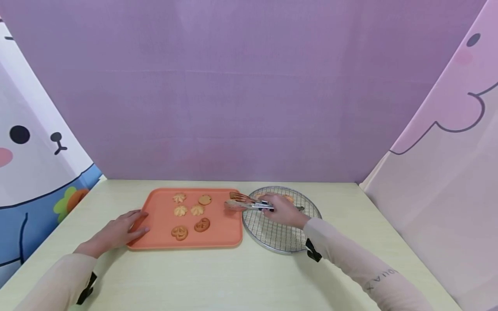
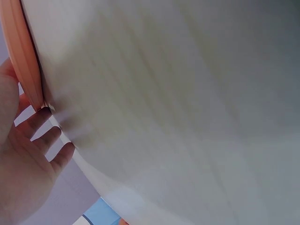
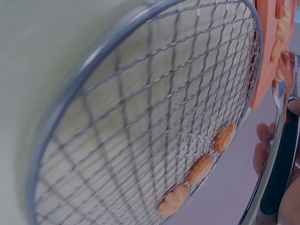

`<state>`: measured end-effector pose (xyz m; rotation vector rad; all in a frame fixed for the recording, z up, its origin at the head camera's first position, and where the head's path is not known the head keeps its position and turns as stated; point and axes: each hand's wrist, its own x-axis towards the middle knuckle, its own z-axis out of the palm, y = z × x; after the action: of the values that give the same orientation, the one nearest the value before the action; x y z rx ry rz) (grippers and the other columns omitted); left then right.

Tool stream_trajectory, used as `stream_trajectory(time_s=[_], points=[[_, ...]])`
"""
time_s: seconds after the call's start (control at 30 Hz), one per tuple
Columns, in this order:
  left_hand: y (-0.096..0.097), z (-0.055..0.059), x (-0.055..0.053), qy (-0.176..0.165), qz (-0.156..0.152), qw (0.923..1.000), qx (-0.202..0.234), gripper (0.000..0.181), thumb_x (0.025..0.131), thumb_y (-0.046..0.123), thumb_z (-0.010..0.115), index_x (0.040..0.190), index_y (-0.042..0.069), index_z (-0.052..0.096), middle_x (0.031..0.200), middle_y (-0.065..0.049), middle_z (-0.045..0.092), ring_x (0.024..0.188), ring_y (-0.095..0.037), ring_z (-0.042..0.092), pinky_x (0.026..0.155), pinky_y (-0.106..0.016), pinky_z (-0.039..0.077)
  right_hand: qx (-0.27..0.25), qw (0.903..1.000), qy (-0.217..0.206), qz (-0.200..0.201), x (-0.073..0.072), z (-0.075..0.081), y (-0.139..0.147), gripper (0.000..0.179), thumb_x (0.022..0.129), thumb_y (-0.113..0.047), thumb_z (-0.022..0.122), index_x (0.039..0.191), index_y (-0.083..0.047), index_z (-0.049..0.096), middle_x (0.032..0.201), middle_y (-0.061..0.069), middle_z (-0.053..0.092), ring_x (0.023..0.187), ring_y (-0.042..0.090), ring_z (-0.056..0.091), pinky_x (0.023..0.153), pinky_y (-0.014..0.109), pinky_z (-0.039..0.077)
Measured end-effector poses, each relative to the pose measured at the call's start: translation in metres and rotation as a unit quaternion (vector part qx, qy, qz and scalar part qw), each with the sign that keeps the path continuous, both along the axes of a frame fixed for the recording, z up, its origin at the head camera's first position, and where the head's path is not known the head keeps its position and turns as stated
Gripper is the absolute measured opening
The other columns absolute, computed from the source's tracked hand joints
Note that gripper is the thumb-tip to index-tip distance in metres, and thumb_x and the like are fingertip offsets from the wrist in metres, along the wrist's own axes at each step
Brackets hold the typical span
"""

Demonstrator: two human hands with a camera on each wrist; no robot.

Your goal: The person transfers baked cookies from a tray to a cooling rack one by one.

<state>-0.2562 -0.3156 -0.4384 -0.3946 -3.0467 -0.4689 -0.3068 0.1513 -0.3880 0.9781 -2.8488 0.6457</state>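
My left hand [image 1: 120, 231] rests at the left rim of an orange tray [image 1: 155, 239], its fingers fairly straight and the thumb over the rim. In the left wrist view, several fingertips touch the table beside the tray. My right hand [image 1: 283, 210] grips metal tongs [image 1: 237, 204] with dark handle grips, above a round wire rack [image 1: 268, 235]. The tongs' tips are parted over the tray's right side; I cannot tell whether a cookie lies between them. On the tray are flower-shaped cookies [image 1: 180, 211], a round cookie [image 1: 205, 200] and two pretzel-shaped cookies [image 1: 179, 233].
Three ridged cookies [image 3: 200, 169] lie along the far part of the rack, partly hidden by my right hand in the head view. Tray and rack stand side by side on a pale table [image 1: 186, 280]. A purple cloth wall [image 1: 233, 108] rises behind, with printed cloths on both sides.
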Motion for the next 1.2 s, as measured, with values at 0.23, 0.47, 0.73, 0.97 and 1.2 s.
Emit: stream_trajectory(time_s=[0.23,0.47,0.73,0.97,1.2], points=[[0.000,0.002,0.000,-0.005,0.002,1.0000,-0.001,0.069,0.083,0.050,0.058,0.128,-0.001,0.046,0.130,-0.032,0.042,0.115,-0.051,0.041,0.087,-0.066,0.039,0.018,0.9995,0.021,-0.017,0.003,0.000,0.018,0.040,0.085,-0.011,0.059,0.124,-0.004,0.055,0.103,0.002,0.062,0.047,0.002,0.040,0.050,0.018,0.039],[0.002,0.003,0.003,-0.010,0.007,0.9999,0.000,0.068,0.083,0.048,0.059,0.129,-0.001,0.046,0.131,-0.032,0.041,0.116,-0.051,0.040,0.087,-0.066,0.038,0.000,0.9998,0.009,-0.020,0.007,0.000,0.038,0.039,0.087,-0.011,0.058,0.125,-0.002,0.054,0.113,0.011,0.060,0.042,0.002,0.036,0.046,0.019,0.038],[0.003,0.004,0.005,-0.006,0.005,1.0000,0.003,0.068,0.083,0.048,0.059,0.128,-0.001,0.046,0.130,-0.032,0.042,0.116,-0.051,0.040,0.088,-0.065,0.039,0.005,0.9989,0.038,-0.028,0.012,-0.004,0.059,0.039,0.085,-0.011,0.060,0.122,-0.002,0.056,0.123,0.017,0.057,0.038,0.001,0.029,0.050,0.020,0.038],[0.005,0.007,0.007,-0.005,0.006,1.0000,0.001,0.068,0.083,0.048,0.059,0.128,-0.001,0.046,0.130,-0.032,0.042,0.116,-0.051,0.040,0.087,-0.065,0.039,-0.005,0.9991,0.038,-0.017,0.015,-0.009,0.072,0.040,0.082,-0.006,0.059,0.120,0.005,0.055,0.116,0.022,0.059,0.040,-0.001,0.029,0.050,0.019,0.036],[0.005,0.006,0.008,-0.002,0.010,0.9999,-0.003,0.067,0.083,0.047,0.060,0.128,-0.001,0.047,0.130,-0.031,0.042,0.115,-0.050,0.041,0.088,-0.065,0.039,-0.006,0.9990,0.040,-0.019,0.015,-0.013,0.078,0.040,0.082,-0.007,0.061,0.120,0.004,0.056,0.117,0.020,0.059,0.044,-0.001,0.032,0.057,0.021,0.039]])
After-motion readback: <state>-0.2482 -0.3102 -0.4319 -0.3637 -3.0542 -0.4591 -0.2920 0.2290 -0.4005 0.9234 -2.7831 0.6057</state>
